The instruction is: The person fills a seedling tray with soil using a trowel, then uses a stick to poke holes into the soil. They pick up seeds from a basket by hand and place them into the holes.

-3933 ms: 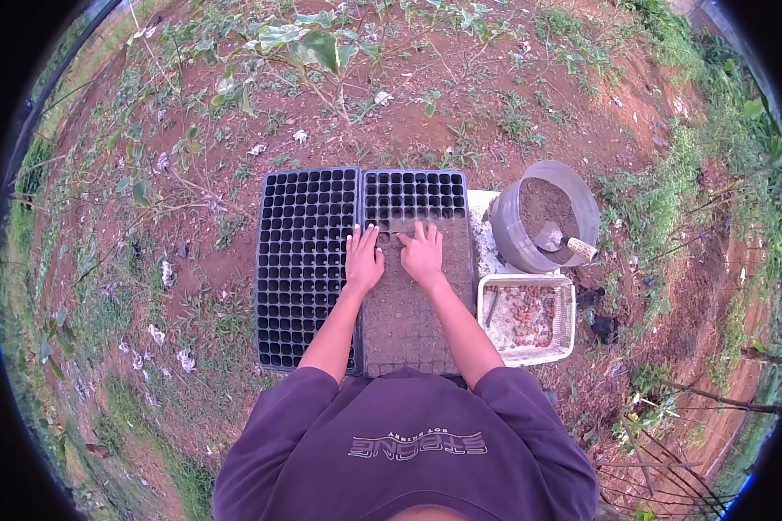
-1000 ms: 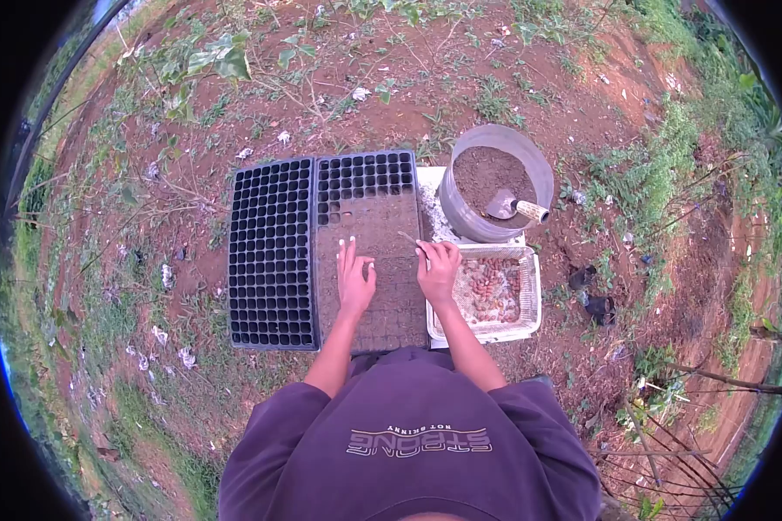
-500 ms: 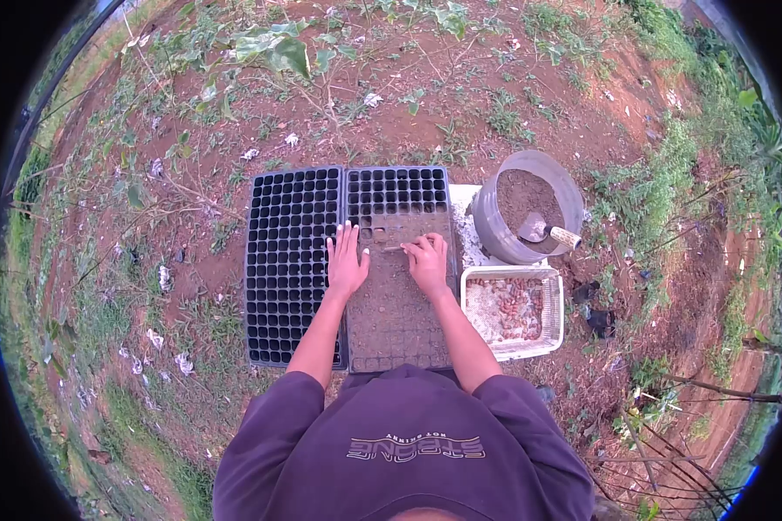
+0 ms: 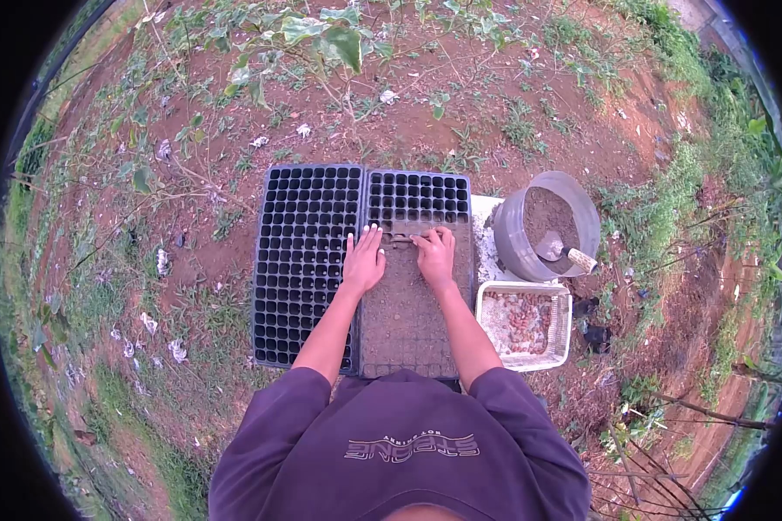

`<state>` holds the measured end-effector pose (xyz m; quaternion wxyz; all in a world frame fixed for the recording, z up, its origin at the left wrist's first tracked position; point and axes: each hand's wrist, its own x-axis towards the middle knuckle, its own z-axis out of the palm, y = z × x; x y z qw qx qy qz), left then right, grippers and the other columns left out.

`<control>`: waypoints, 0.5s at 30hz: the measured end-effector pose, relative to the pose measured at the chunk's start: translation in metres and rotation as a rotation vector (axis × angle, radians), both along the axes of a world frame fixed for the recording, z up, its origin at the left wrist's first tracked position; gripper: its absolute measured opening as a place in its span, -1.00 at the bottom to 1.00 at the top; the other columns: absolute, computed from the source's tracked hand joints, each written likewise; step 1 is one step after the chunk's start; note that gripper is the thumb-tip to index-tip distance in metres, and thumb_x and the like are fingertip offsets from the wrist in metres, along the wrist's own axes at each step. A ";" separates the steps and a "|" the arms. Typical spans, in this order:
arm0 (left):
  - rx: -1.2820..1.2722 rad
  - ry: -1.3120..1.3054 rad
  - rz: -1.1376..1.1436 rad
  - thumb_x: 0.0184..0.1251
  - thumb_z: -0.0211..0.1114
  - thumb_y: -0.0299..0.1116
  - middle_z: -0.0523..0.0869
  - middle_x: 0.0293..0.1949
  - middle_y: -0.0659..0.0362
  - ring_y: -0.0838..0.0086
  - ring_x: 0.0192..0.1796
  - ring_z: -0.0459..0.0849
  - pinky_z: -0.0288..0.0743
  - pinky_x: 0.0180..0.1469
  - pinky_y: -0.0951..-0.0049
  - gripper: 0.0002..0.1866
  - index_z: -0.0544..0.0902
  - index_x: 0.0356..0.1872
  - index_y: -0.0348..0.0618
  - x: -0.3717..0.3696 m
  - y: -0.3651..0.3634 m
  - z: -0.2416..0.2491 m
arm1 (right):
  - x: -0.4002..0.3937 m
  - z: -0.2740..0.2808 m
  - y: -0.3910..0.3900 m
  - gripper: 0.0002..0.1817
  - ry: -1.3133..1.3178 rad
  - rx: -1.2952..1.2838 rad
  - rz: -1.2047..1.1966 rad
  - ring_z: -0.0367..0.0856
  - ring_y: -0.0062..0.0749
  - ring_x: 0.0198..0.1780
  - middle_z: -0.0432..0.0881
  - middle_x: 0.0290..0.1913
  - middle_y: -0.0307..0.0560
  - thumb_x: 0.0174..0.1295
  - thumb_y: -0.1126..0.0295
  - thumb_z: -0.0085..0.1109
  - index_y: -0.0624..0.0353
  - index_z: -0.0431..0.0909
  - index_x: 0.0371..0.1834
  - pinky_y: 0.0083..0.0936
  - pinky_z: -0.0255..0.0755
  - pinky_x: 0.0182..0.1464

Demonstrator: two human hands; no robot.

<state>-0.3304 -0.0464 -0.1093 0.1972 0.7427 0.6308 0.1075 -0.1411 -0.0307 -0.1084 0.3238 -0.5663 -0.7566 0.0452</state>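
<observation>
My left hand (image 4: 365, 260) lies flat, fingers stretched out, over the left edge of a black seedling tray (image 4: 417, 313) that is mostly filled with brown soil. Across from it, my right hand (image 4: 436, 253) is closed in a pinch on a small thin stick (image 4: 402, 237). The stick lies sideways at the soil surface, close to the far rows of unfilled cells; its right end is hidden by my fingers. A second seedling tray (image 4: 308, 243), with dark hollow cells, sits directly to the left.
At the right stands a grey bucket (image 4: 514, 240) of soil with a trowel (image 4: 575, 257) in it. Nearer me is a white basket (image 4: 567, 326) holding reddish and whitish small pieces. Leafy plants (image 4: 343, 43) grow beyond the trays.
My right hand has moved slightly away from me over the soil, carrying the stick toward the unfilled cells. The left hand stays flat at the tray edge. The whole view has shifted slightly.
</observation>
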 end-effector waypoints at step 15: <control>0.025 -0.054 0.046 0.39 -0.05 -0.30 0.26 0.46 0.15 0.35 0.53 0.13 -0.24 0.55 0.03 -0.45 0.29 0.41 -0.13 0.002 0.000 -0.004 | 0.017 -0.002 0.002 -0.80 0.013 -0.054 0.038 0.42 -0.17 0.03 0.61 -0.23 -0.29 0.03 0.52 0.27 -0.05 0.75 -0.31 -0.25 0.29 0.11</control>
